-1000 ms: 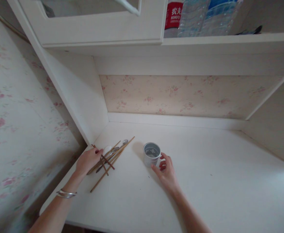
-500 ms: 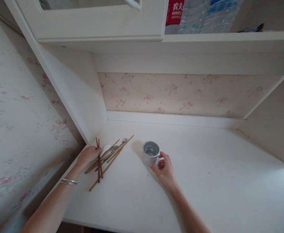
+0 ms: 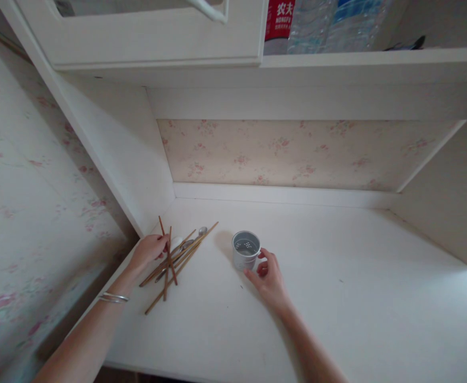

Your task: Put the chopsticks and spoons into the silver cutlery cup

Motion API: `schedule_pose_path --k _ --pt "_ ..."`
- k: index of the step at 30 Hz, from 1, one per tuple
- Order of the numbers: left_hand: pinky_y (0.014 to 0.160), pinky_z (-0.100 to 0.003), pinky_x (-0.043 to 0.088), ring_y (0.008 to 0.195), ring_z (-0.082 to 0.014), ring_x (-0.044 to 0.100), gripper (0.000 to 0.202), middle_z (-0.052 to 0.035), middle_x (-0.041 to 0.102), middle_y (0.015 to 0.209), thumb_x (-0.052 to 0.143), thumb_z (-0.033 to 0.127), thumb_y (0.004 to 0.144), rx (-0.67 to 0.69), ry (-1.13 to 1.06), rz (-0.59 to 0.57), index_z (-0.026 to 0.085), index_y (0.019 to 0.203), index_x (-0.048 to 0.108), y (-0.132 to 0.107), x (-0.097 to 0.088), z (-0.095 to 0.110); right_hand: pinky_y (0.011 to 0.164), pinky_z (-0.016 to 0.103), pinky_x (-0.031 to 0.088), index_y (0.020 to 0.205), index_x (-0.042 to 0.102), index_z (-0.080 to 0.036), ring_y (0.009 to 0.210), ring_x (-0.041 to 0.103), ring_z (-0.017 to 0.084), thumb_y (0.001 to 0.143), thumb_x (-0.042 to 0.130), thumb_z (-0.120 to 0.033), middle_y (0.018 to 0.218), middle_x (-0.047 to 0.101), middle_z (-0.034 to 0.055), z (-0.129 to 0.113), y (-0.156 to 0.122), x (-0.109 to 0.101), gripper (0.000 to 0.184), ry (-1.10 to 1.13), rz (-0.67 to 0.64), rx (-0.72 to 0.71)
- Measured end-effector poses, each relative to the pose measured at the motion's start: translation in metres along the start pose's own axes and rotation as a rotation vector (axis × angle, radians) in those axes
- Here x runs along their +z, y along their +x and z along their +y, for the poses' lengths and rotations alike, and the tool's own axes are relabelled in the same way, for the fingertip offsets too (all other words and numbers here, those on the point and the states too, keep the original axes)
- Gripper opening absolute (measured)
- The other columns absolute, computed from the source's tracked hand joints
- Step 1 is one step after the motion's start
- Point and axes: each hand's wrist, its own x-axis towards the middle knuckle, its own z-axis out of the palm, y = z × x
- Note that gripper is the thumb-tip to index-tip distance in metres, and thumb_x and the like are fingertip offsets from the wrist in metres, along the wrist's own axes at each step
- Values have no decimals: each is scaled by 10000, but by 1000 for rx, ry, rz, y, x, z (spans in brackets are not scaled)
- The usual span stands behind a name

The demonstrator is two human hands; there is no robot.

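Note:
My left hand (image 3: 153, 249) is closed on a pair of reddish-brown chopsticks (image 3: 172, 268), which cross each other in an X. Below and beside them, lighter wooden chopsticks (image 3: 188, 254) lie in a loose pile with metal spoons (image 3: 202, 231). Something white, partly hidden, shows in the pile near my fingers. My right hand (image 3: 268, 276) grips the side of a small grey cylindrical utensil holder (image 3: 245, 250), thumb at the front and fingers at the right. It stands upright, with holes visible in its bottom.
A white counter (image 3: 337, 319) bears everything, its front edge at the bottom left. White side panels (image 3: 125, 143) rise left and right. Overhead are a cabinet door (image 3: 157, 40) with a handle and a shelf (image 3: 357, 57) holding clear plastic bottles (image 3: 313, 26).
My left hand has shifted slightly right, and the reddish-brown chopsticks have spread from nearly parallel into a wider cross. My right hand stays on the holder. The view has shifted a little.

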Motion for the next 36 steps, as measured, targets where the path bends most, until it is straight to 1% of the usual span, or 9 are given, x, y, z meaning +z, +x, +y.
schedule_pose_path --k 6,13,18,21,23,25,29,32,36 --pt "492 -266 400 524 -175 570 530 -69 665 664 482 627 753 -3 -134 -23 129 801 658 8 3 -6 613 286 538 1247 473 -246 681 534 133 772 715 -400 1075 523 37 0 -1 0 556 5 4 -11" --pt "497 -262 361 496 -143 497 539 -31 610 605 613 660 644 -23 -380 -42 131 740 650 3 11 -13 616 290 538 1245 481 -241 680 541 134 766 718 -396 1070 534 39 -1 0 0 556 2 5 -12" --pt "508 -267 370 492 -139 500 562 -31 623 617 645 662 631 -15 -408 -5 120 777 673 0 8 -7 622 293 539 1254 473 -252 679 541 135 764 719 -387 1070 535 34 1 0 0 565 -16 5 5" --pt "519 -268 385 505 -140 509 548 -18 623 621 656 659 637 20 -424 40 129 778 672 -2 8 4 615 291 536 1254 478 -255 664 539 129 769 708 -370 1055 537 23 3 0 2 548 -32 14 -3" --pt "517 -265 391 509 -136 511 517 -12 624 624 655 652 655 74 -442 71 145 758 656 -5 8 18 611 288 535 1256 476 -256 664 543 127 778 696 -357 1058 536 23 4 0 2 535 -38 12 -10" --pt "507 -255 391 506 -128 509 483 -5 624 630 648 635 690 153 -471 83 158 771 639 -9 7 38 609 287 535 1259 468 -258 667 544 125 787 685 -342 1068 533 26 5 0 3 527 -40 7 -13" --pt "470 -227 358 494 -112 500 437 18 613 614 627 606 757 293 -537 95 177 843 622 -24 2 97 605 281 532 1266 454 -261 663 536 120 799 671 -317 1075 521 28 8 0 3 519 -33 2 -18" --pt "483 -214 360 507 -100 493 428 29 561 574 595 598 806 447 -554 105 176 735 595 -38 0 143 603 279 529 1269 451 -266 668 534 121 800 669 -303 1078 519 30 8 0 2 518 -28 9 -30" --pt "486 -213 349 496 -95 482 434 29 563 570 585 598 822 579 -546 144 175 729 601 -50 9 192 602 272 524 1268 452 -274 662 533 117 803 667 -283 1071 521 25 6 0 1 513 -21 12 -29"
